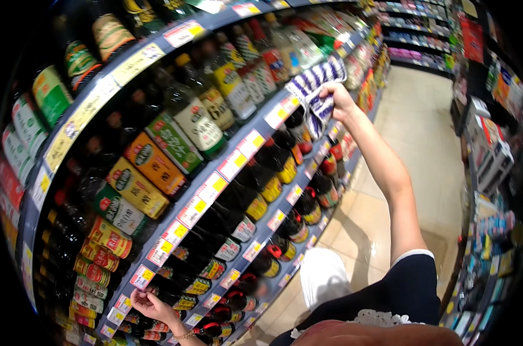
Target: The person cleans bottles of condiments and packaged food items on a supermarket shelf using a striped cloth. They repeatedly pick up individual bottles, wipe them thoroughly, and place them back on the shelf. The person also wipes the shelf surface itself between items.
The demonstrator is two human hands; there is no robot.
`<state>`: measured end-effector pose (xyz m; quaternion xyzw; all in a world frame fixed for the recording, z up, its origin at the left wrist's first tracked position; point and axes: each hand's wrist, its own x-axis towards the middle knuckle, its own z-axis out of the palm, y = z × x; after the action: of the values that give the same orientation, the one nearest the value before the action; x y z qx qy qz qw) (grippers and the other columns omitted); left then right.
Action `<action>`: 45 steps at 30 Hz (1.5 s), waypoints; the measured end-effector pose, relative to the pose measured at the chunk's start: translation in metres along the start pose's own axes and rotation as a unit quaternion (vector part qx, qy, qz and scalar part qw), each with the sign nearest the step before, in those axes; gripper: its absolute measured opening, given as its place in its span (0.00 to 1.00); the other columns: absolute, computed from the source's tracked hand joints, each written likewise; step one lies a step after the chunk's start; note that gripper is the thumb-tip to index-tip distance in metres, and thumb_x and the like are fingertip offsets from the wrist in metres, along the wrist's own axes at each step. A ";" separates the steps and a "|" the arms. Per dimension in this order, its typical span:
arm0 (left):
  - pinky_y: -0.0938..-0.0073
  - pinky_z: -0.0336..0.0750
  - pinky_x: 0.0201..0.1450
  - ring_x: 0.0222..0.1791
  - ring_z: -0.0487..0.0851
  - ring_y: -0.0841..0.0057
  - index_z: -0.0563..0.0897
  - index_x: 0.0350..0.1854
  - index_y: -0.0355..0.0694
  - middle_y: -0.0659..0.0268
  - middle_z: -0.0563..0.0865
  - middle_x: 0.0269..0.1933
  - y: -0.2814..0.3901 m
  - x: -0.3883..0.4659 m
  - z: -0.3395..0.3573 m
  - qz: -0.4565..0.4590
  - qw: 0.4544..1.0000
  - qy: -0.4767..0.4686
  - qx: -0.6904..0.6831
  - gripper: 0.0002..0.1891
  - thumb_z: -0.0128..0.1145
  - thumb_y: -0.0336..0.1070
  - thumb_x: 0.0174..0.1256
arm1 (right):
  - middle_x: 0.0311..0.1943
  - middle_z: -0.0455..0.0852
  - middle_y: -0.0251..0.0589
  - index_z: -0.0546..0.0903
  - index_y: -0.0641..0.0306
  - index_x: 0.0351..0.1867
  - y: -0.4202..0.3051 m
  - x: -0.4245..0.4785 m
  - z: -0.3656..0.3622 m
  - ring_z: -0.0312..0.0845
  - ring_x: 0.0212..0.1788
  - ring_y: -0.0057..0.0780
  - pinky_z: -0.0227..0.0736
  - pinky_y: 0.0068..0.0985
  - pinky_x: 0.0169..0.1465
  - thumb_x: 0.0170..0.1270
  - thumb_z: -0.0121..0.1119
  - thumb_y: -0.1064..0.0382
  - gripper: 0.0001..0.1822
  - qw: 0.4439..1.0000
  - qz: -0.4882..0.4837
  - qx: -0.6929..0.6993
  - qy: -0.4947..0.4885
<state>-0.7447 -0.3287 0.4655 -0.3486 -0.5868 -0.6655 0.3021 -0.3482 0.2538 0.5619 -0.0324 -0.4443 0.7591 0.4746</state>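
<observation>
My right hand [340, 101] grips a purple-and-white striped cloth [319, 82] at the edge of a store shelf. Part of the cloth hangs down over the row of price labels [283, 112]. Low on the left, my left hand [151, 306] is beside the front rail of the same shelf, just under a price label [142, 277]. Its fingers are loosely curled, with nothing seen in them. Between the hands stand glass bottles [198, 127] with white labels, an orange carton [155, 162] and a yellow carton [138, 188].
Dark sauce bottles [270, 188] fill the lower shelves. An upper shelf rail [110, 86] with labels curves overhead, carrying more bottles [110, 34]. A tiled aisle floor [421, 129] runs along the right, bounded by another stocked shelf [495, 173]. Farther shelves [417, 28] close the aisle's end.
</observation>
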 end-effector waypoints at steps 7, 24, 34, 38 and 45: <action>0.76 0.82 0.41 0.39 0.81 0.74 0.69 0.56 0.31 0.58 0.81 0.42 0.020 -0.020 -0.003 -0.005 0.999 0.010 0.048 0.15 0.47 0.21 0.67 | 0.54 0.79 0.59 0.70 0.79 0.58 0.064 -0.219 -0.040 0.77 0.56 0.51 0.69 0.43 0.64 0.36 0.48 0.71 0.37 0.988 0.060 0.143 -0.014; 0.80 0.82 0.39 0.38 0.81 0.77 0.70 0.53 0.33 0.60 0.79 0.42 0.039 -0.196 0.116 -0.218 0.899 -0.334 -0.181 0.14 0.50 0.21 0.67 | 0.55 0.78 0.54 0.72 0.73 0.57 0.034 -0.578 -0.155 0.75 0.55 0.44 0.70 0.34 0.59 0.49 0.61 0.62 0.31 0.632 0.331 -0.598 0.366; 0.80 0.77 0.39 0.36 0.80 0.80 0.70 0.52 0.33 0.63 0.77 0.41 0.088 -0.294 0.152 -0.310 0.815 -0.435 -0.223 0.13 0.48 0.20 0.66 | 0.48 0.80 0.64 0.77 0.71 0.50 0.192 -0.691 -0.299 0.76 0.53 0.56 0.71 0.40 0.58 0.55 0.52 0.64 0.20 0.460 0.463 -0.660 0.370; 0.79 0.77 0.41 0.35 0.79 0.81 0.69 0.51 0.34 0.63 0.78 0.40 0.094 -0.316 0.159 -0.328 0.802 -0.449 -0.220 0.11 0.48 0.21 0.68 | 0.49 0.80 0.63 0.78 0.69 0.49 0.200 -0.691 -0.311 0.76 0.54 0.55 0.70 0.38 0.59 0.55 0.52 0.65 0.20 0.443 0.437 -0.672 0.401; 0.77 0.77 0.43 0.36 0.80 0.78 0.70 0.47 0.34 0.60 0.78 0.41 0.108 -0.354 0.165 -0.232 0.813 -0.493 -0.204 0.10 0.47 0.17 0.66 | 0.68 0.56 0.65 0.53 0.66 0.71 0.213 -0.693 -0.376 0.53 0.70 0.58 0.53 0.40 0.71 0.52 0.64 0.53 0.48 0.465 0.438 -0.658 0.399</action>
<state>-0.4352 -0.1817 0.2486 -0.5374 -0.5709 -0.5590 -0.2696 0.0603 -0.0564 -0.0732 -0.8248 -0.5023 0.2557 0.0444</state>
